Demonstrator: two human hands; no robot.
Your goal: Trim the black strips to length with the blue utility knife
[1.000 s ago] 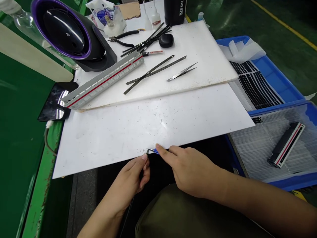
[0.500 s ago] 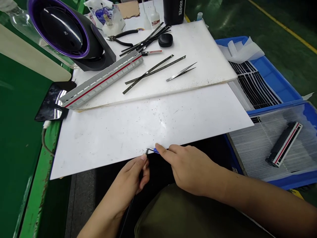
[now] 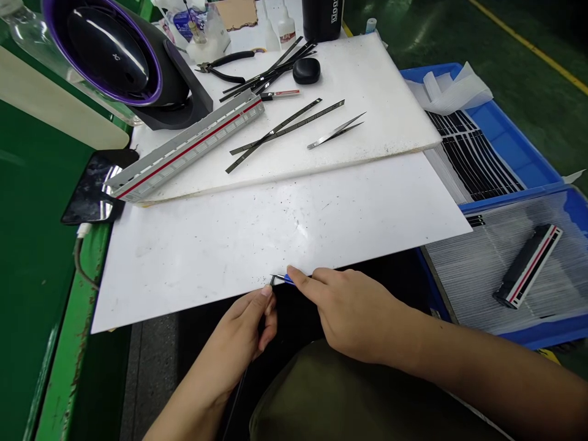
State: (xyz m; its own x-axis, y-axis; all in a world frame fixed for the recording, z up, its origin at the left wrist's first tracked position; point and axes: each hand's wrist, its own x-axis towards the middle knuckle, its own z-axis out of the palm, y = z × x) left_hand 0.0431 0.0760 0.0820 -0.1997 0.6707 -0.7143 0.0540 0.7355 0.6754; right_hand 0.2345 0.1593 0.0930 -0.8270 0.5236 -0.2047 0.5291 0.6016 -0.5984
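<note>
My left hand (image 3: pixel 248 324) pinches the end of a thin dark strip (image 3: pixel 272 280) between thumb and forefinger at the front edge of the white board. The rest of the strip hangs down below the hand. My right hand (image 3: pixel 351 312) is closed around a slim blue tool with a thin pointed metal tip (image 3: pixel 288 280), its forefinger stretched along it. That tip meets the strip end or lies just beside it; which, I cannot tell. Most of the tool is hidden in the hand. Small dark specks lie on the board around the tip.
On a white foam slab (image 3: pixel 390 104) lie tweezers (image 3: pixel 337 131), crossed dark strips (image 3: pixel 261 142), a grey slotted rail (image 3: pixel 188 150), pliers (image 3: pixel 225 64) and a black case (image 3: pixel 306 71). A fan (image 3: pixel 114 55) and phone (image 3: pixel 94 184) are left. Blue trays (image 3: pixel 519 141) hold strips at right.
The view has shifted very slightly. Both hands, the strip and the blue tool keep nearly the same position and grip.
</note>
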